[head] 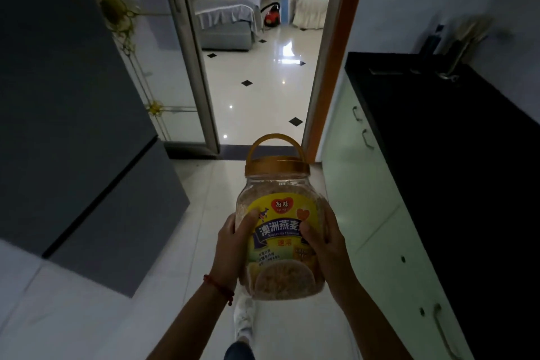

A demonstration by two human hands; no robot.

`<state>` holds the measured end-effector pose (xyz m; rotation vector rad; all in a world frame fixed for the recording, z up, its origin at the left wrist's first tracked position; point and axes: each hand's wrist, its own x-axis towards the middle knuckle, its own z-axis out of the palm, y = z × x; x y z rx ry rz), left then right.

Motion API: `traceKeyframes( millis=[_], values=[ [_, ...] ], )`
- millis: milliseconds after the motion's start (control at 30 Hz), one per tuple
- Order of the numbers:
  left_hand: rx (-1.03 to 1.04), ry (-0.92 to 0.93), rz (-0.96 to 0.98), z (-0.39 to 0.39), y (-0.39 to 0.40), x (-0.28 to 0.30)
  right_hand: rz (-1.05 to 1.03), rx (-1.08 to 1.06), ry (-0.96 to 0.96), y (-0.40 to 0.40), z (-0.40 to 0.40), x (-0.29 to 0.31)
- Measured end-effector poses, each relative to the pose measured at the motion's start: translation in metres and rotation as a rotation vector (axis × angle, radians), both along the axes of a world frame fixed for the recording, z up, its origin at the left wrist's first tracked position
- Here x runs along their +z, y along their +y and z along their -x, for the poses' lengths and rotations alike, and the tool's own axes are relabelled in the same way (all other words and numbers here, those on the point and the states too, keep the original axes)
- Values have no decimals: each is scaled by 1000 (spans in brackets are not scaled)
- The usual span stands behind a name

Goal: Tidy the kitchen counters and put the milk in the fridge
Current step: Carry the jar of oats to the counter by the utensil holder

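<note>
I hold a large clear plastic oatmeal jar [279,213] with a gold lid, a gold carry handle and a yellow label, upright in front of me over the floor. My left hand [233,245] grips its left side and my right hand [324,240] grips its right side, thumbs on the label. A tall dark grey fridge [67,126] stands at the left, its doors closed. No milk shows in view.
A black counter [455,140] over pale cabinets [368,207] runs along the right, with a few dim items at its far end. Straight ahead an open doorway [263,73] leads to a bright tiled living room. White floor tiles lie between fridge and cabinets.
</note>
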<state>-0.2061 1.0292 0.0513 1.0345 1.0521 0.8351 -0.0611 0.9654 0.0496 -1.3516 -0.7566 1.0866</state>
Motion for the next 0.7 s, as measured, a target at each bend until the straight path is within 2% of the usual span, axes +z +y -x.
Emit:
traceKeyframes(
  millis=[167, 333, 700],
  values=[
    [-131, 1, 29, -40, 121, 3, 7, -102, 16, 101, -35, 4],
    [-303, 14, -13, -93, 209, 17, 13, -243, -11, 165, -78, 13],
    [-509, 2, 70, -277, 329, 1, 18, -469, 3, 263, -234, -5]
  ],
)
